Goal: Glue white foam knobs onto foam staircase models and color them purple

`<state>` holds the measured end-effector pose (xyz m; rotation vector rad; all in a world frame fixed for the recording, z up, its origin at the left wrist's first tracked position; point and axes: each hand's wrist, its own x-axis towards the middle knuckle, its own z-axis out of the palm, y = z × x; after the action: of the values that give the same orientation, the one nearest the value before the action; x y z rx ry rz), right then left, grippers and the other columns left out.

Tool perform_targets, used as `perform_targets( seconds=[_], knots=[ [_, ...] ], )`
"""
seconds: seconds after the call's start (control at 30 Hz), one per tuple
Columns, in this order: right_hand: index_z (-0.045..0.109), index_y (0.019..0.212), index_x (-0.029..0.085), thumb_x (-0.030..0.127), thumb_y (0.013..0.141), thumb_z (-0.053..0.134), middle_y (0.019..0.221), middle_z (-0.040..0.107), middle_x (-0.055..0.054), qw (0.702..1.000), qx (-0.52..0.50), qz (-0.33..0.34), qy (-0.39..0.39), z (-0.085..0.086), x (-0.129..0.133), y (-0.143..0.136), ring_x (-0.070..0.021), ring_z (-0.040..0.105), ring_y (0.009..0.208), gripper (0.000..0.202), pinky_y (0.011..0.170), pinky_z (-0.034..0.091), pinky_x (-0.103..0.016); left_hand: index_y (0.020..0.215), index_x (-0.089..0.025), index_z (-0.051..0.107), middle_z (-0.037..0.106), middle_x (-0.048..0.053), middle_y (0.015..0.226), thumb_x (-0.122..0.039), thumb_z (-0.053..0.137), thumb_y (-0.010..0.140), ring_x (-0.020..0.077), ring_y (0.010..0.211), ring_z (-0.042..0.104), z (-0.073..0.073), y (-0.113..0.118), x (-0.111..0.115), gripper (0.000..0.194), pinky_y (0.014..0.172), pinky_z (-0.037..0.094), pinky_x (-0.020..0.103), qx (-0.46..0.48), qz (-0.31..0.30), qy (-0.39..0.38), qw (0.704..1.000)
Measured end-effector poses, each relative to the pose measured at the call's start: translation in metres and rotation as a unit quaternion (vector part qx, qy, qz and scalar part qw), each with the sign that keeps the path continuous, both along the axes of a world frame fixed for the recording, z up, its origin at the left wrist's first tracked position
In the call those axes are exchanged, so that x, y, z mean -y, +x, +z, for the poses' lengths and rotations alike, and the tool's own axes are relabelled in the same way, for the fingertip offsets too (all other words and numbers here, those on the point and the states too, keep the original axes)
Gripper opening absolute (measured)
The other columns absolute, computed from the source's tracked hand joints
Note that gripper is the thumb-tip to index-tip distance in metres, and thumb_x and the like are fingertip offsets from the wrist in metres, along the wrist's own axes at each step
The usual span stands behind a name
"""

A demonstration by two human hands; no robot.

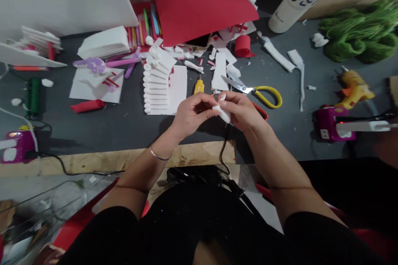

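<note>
Between my two hands, above the table's front part, is a small white crumpled piece (224, 114), paper or foam; I cannot tell which. My left hand (194, 114) pinches its left side with thumb and forefinger. The fingers of my right hand (242, 111) are closed round its other side. Just beyond my hands lie scissors (267, 96) with a yellow handle and a yellow-handled tool (199, 86) with a thin tip. To the left, white rolled strips (157, 91) form a fanned row on a white sheet (178, 87).
A red sheet (202, 12) leans at the back among white scraps. On the right stand a white bottle (281, 18), green yarn (360, 33), a yellow glue gun (354, 87) and a purple power socket (334, 122). A red roll (87, 106) lies left. Cables cross the front edge.
</note>
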<state>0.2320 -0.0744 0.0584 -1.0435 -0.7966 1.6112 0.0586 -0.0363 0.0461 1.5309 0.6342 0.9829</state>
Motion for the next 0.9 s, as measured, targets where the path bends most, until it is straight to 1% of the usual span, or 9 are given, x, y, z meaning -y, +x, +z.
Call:
perform_targets(
  seconds=[0.1,0.27,0.47,0.57,0.67,0.73,0.77,0.83,0.9],
  knots=[
    [0.068,0.073,0.019,0.052,0.061,0.098,0.064,0.06,0.005,1.0,-0.021,-0.001,0.004,-0.003,-0.002,0.0,-0.0056,0.045,0.051,0.046,0.046,0.033,-0.019,0.091,-0.023,0.073,0.074,-0.001,0.089,-0.052,0.085,0.084,0.0119,0.079,0.067,0.001,-0.001,-0.002,0.032,0.073,0.054,0.025,0.01,0.001,0.036,0.999],
    [0.068,0.078,0.019,0.053,0.07,0.094,0.066,0.058,0.005,0.999,-0.031,0.028,0.019,-0.009,-0.004,0.002,-0.0061,0.045,0.054,0.043,0.048,0.034,-0.019,0.089,-0.024,0.075,0.073,0.0,0.09,-0.043,0.082,0.089,0.0134,0.082,0.067,0.002,-0.002,-0.009,0.02,0.075,0.053,0.028,-0.002,0.017,0.12,0.993],
    [0.069,0.091,0.02,0.048,0.071,0.095,0.074,0.063,0.005,0.997,-0.056,0.057,0.008,-0.012,-0.005,0.005,-0.0072,0.051,0.06,0.042,0.053,0.04,-0.02,0.093,-0.025,0.075,0.074,0.0,0.091,-0.043,0.082,0.089,0.0145,0.088,0.071,0.002,-0.003,-0.008,0.019,0.08,0.056,0.029,-0.009,0.02,0.164,0.986],
    [0.067,0.102,0.021,0.047,0.072,0.095,0.081,0.068,0.004,0.995,-0.072,0.07,0.014,-0.012,-0.005,0.006,-0.0078,0.058,0.066,0.048,0.056,0.044,-0.019,0.105,-0.026,0.075,0.075,0.0,0.093,-0.042,0.081,0.091,0.0138,0.085,0.07,0.004,-0.005,-0.006,0.021,0.077,0.056,0.027,-0.036,0.024,0.19,0.981],
    [0.063,0.108,0.022,0.047,0.073,0.095,0.081,0.067,0.005,0.993,-0.08,0.087,0.026,-0.012,-0.005,0.006,-0.0072,0.059,0.067,0.054,0.058,0.047,-0.018,0.118,-0.029,0.075,0.076,0.001,0.099,-0.043,0.078,0.093,0.0143,0.087,0.07,0.005,-0.009,-0.006,0.029,0.079,0.056,0.028,-0.083,0.033,0.242,0.966],
    [0.061,0.109,0.023,0.048,0.072,0.095,0.083,0.067,0.005,0.992,-0.079,0.091,0.034,-0.013,-0.005,0.005,-0.0073,0.058,0.067,0.056,0.057,0.047,-0.019,0.115,-0.03,0.077,0.076,0.001,0.1,-0.043,0.077,0.093,0.0149,0.09,0.07,0.005,-0.01,-0.007,0.026,0.083,0.056,0.029,-0.095,0.043,0.282,0.954],
    [0.061,0.108,0.023,0.048,0.072,0.095,0.085,0.067,0.005,0.993,-0.074,0.081,0.039,-0.014,-0.005,0.003,-0.0077,0.059,0.068,0.056,0.057,0.047,-0.019,0.111,-0.029,0.078,0.075,0.001,0.1,-0.044,0.077,0.093,0.015,0.091,0.069,0.005,-0.011,-0.008,0.023,0.083,0.056,0.029,-0.096,0.051,0.296,0.949],
    [0.061,0.102,0.024,0.05,0.07,0.096,0.093,0.067,0.003,0.997,-0.045,0.036,0.059,-0.014,-0.005,0.0,-0.0087,0.06,0.074,0.054,0.061,0.049,-0.02,0.101,-0.028,0.078,0.074,0.001,0.098,-0.047,0.077,0.092,0.0153,0.09,0.068,0.005,-0.011,-0.009,0.021,0.082,0.056,0.029,-0.094,0.075,0.306,0.944],
    [0.063,0.095,0.024,0.055,0.071,0.093,0.099,0.068,0.001,0.995,0.006,-0.019,0.094,-0.013,-0.004,-0.002,-0.0106,0.063,0.083,0.049,0.07,0.052,-0.023,0.093,-0.026,0.076,0.073,0.002,0.095,-0.054,0.077,0.09,0.0162,0.088,0.067,0.005,-0.011,-0.01,0.028,0.079,0.055,0.03,-0.101,0.097,0.294,0.946]
  ],
)
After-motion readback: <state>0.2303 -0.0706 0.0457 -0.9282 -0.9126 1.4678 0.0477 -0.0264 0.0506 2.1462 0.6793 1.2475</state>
